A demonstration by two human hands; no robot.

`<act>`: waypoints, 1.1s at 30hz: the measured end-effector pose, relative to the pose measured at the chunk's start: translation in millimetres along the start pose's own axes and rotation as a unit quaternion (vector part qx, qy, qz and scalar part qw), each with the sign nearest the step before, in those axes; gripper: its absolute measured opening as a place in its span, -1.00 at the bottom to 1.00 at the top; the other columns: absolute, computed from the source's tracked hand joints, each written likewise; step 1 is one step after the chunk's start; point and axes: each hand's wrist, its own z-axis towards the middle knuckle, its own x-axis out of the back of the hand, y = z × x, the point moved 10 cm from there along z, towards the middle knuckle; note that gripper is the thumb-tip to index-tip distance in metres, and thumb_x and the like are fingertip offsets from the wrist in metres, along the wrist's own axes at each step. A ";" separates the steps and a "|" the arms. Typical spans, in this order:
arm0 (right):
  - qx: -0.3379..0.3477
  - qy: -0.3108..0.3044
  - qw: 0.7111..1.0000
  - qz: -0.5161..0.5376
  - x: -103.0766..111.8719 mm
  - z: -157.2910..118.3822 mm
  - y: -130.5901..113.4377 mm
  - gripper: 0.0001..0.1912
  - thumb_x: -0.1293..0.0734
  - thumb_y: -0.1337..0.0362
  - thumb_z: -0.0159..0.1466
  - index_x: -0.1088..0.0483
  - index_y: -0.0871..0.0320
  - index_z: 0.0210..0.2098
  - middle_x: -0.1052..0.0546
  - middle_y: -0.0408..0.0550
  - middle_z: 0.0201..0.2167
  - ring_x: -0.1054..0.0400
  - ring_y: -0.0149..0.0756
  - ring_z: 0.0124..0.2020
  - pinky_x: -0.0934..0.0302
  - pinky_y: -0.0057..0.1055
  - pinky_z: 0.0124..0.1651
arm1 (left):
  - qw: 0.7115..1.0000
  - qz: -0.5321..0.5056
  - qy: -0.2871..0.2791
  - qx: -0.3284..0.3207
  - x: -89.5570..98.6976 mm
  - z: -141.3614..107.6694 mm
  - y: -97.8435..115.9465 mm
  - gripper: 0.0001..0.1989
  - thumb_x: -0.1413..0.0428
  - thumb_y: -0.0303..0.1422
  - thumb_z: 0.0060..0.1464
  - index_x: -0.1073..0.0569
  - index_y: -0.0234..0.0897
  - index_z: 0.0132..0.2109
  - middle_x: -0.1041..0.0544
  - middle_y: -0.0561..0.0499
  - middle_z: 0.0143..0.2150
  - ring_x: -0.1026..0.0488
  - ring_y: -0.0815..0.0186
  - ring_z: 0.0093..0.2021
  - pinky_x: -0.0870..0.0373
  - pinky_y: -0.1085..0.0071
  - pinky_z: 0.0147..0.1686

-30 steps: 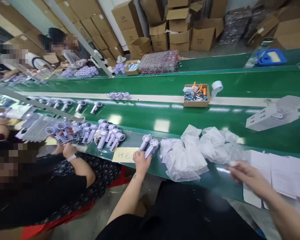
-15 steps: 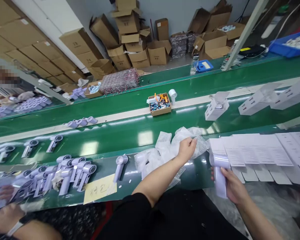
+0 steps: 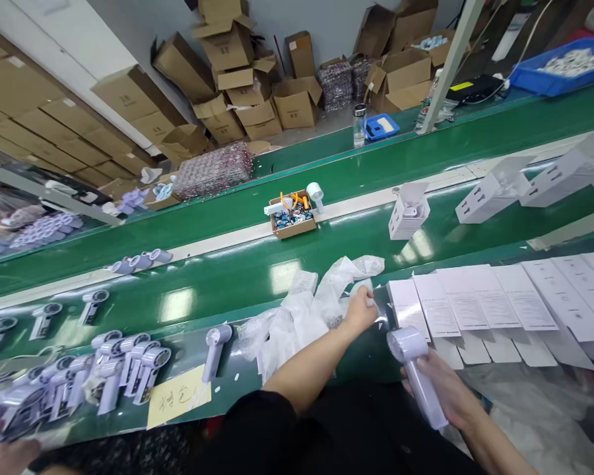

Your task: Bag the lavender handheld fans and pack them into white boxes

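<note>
My right hand (image 3: pixel 448 389) grips a lavender handheld fan (image 3: pixel 428 396) by its handle, with the round head toward the boxes. My left hand (image 3: pixel 360 313) has its fingers closed on the edge of a translucent plastic bag (image 3: pixel 364 286). Beside it lies a heap of crumpled plastic bags (image 3: pixel 297 316) on the green bench. Another lavender fan (image 3: pixel 216 353) lies left of the heap, near a yellow paper note (image 3: pixel 178 397) with handwriting. Flat white boxes (image 3: pixel 440 307) lie in an overlapping row to the right of my hands.
Several lavender fans (image 3: pixel 109 389) crowd the bench at left, by a co-worker's hand (image 3: pixel 12 455). On the conveyor line stand an open white box (image 3: pixel 406 221) and a small carton of parts (image 3: pixel 293 221). A metal post (image 3: pixel 450 66) rises at the right.
The fan in my right hand has tilted, its head swinging left and its handle toward me. My left hand has shifted slightly down and left, and the view has turned.
</note>
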 end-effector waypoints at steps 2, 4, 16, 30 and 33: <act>-0.008 -0.029 0.999 0.016 -11.8 0.0 -6.8 -0.61 -0.43 0.21 0.11 -0.29 0.05 -0.10 -0.52 -0.10 -0.37 -0.44 -0.28 -0.36 -0.37 -0.35 -0.33 | 0.997 -0.038 -0.034 -0.050 5.4 -29.2 8.4 -0.46 -0.09 -0.54 -0.10 -0.18 -0.21 0.07 -0.30 0.19 -0.49 -0.27 0.42 -0.50 -0.21 0.49 -0.42; -0.016 -0.079 0.996 0.024 -33.1 -0.6 -11.5 -0.57 -0.47 0.23 0.05 -0.30 0.06 -0.11 -0.51 -0.10 -0.36 -0.45 -0.24 -0.33 -0.38 -0.33 -0.38 | 0.990 -0.072 -0.065 -0.097 12.0 -58.9 17.9 -0.37 -0.06 -0.55 -0.07 -0.04 -0.22 0.15 -0.33 0.18 -0.46 -0.29 0.42 -0.48 -0.22 0.49 -0.40; -0.023 -0.122 0.989 -0.083 -90.6 -9.2 13.5 -0.57 -0.41 0.28 0.11 -0.31 0.08 -0.03 -0.47 -0.08 -0.34 -0.44 -0.24 -0.36 -0.36 -0.36 -0.45 | 0.953 -0.303 -0.019 0.009 65.6 -126.1 -35.8 -0.85 -0.11 -0.35 0.00 -0.44 -0.39 -0.33 -0.43 0.03 -0.46 -0.32 0.44 -0.46 -0.21 0.50 -0.45; 0.042 -0.058 0.997 0.020 -85.8 -25.4 33.0 -0.75 -0.38 0.13 0.09 -0.40 0.10 -0.28 -0.47 -0.05 -0.50 -0.32 -0.30 -0.49 -0.24 -0.43 -0.52 | 0.943 -0.319 -0.090 -0.027 43.7 -137.9 -32.6 -0.69 -0.31 -0.30 -0.25 -0.47 -0.37 -0.33 -0.33 0.16 -0.61 -0.19 0.51 -0.59 -0.09 0.52 -0.53; 0.036 -0.001 0.999 -0.001 -67.4 -36.0 27.1 -0.74 -0.40 0.24 0.09 -0.39 0.07 -0.21 -0.50 -0.05 -0.44 -0.37 -0.26 -0.44 -0.30 -0.38 -0.46 | 0.908 -0.401 -0.093 0.073 52.9 -138.2 -49.2 -0.68 -0.34 -0.30 -0.34 -0.42 -0.38 -0.45 -0.36 0.12 -0.60 -0.23 0.50 -0.60 -0.09 0.52 -0.55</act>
